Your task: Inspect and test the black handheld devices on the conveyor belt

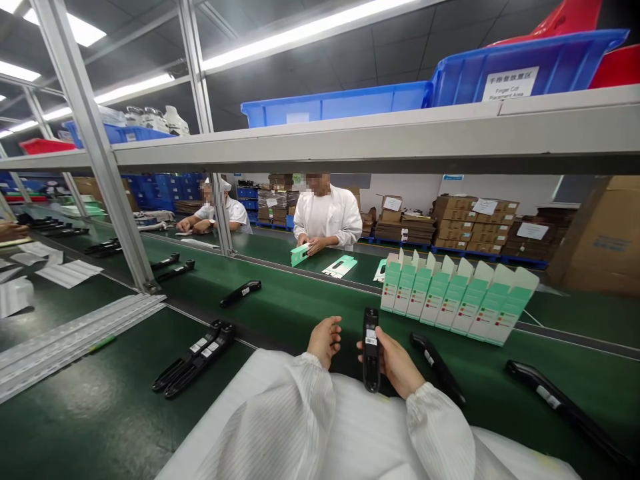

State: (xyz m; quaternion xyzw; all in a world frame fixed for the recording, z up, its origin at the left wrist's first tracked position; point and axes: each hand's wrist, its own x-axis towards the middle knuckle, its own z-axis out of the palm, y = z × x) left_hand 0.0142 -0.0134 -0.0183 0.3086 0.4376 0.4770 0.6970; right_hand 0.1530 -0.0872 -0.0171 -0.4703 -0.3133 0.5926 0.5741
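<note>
My right hand (399, 365) grips a long, slim black device (371, 360) with white labels, held upright in front of me between thumb and fingers. To its left, my left hand (325, 341) is raised, its fingers loosely curled and nothing visible in them; it is apart from the device. Two similar black devices (200, 357) lie side by side on the green surface at the left. Another one (437, 367) lies just right of my right hand, and one more (565, 407) farther right. White foam sheeting (240, 407) lies under my forearms.
Several open green-and-white cartons (450, 297) stand in a row at the right. More devices (241, 293) rest on the green belt (290, 293). Across it, a person in white (327, 213) handles a carton. A metal post (100, 147) and an overhead shelf (350, 143) with blue bins frame the bench.
</note>
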